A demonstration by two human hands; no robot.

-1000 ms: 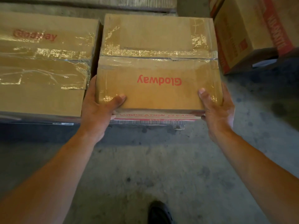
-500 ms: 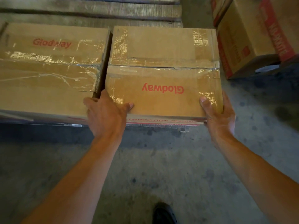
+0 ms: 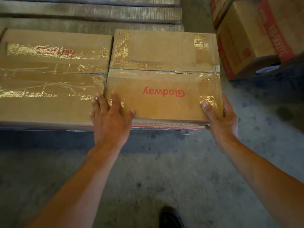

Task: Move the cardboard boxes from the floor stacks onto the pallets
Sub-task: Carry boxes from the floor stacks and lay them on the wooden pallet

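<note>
Head view: box (image 3: 164, 83) at pallet (image 3: 98, 14) near right corner, just beside neighbour box (image 3: 52, 83); left hand (image 3: 110, 122) flat on top, fingers (image 3: 116, 99) spread; right hand (image 3: 220, 122) clamped round its corner. Placing looks nearly done; next: release, fetch another.

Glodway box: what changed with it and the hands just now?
The left hand let go of the near-left corner of the Glodway box and now lies flat, fingers spread, across both box tops. The gap to the neighbouring box narrowed. The right hand still grips the near-right corner.
</note>
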